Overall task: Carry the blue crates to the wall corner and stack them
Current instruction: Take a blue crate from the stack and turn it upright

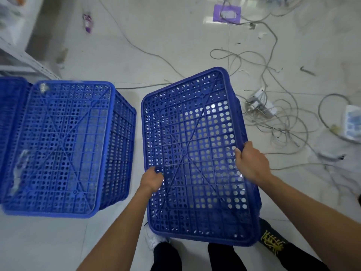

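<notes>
Hands are gripping a blue crate (193,153) by its two long sides and holding it above the tiled floor (175,45), bottom face turned up toward the camera. The left hand (152,180) is curling over the left edge, fingers closed onto the perforated base. The right hand (250,163) is clamping the right rim, thumb lying on the base and the other fingers wrapping round the side out of sight. The crate is tilting slightly, its far end swinging to the right, and the pale floor is showing through its round holes.

Just beside it on the left, a stack (64,147) of the same blue crates is standing upside down on the floor, apart from the held one by a narrow strip of tile. Another crate (9,106) is touching that stack at the far left edge of the view. A white shelf (17,55) is rising behind them.

Cables (273,118) are lying in loose tangles over the floor to the right, near a power strip (259,102). Below the held crate, a white shoe (154,237) and a black shoe (273,239) with yellow laces are showing.
</notes>
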A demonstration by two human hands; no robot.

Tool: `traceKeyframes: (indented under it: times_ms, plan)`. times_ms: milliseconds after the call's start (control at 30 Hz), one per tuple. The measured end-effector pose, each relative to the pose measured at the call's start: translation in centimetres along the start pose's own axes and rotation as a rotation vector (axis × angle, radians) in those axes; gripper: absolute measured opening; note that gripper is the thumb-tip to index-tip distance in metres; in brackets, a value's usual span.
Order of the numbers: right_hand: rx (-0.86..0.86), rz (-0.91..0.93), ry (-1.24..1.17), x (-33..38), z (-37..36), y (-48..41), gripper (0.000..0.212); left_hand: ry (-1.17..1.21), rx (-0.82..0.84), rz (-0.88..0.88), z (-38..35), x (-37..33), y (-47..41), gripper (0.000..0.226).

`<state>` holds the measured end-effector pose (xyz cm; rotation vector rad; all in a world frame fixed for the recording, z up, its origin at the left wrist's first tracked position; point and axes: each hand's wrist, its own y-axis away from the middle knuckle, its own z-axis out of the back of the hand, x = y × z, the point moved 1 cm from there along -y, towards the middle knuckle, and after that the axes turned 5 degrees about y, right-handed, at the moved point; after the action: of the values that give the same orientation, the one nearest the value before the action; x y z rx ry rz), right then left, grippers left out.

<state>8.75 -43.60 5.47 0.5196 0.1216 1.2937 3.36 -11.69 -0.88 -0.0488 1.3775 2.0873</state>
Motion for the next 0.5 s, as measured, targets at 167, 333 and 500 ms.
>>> traceKeyframes:
  times_ms: [167,333,500]
  plan:
    - [-0.007,0.026,0.000,4.0,0.4,2.5,0.028,0.015,-0.042,-0.464,-2.8,-5.8,8.4,0.025]
    - [0.030,0.051,-0.029,8.8,0.7,3.9,0.044,-0.040,-0.073,-0.657,-4.9,-7.9,14.1,0.032]
    - [0.162,0.126,-0.107,12.5,-0.2,4.8,0.033,-0.095,-0.165,-0.571,-4.0,-5.9,14.2,0.052]
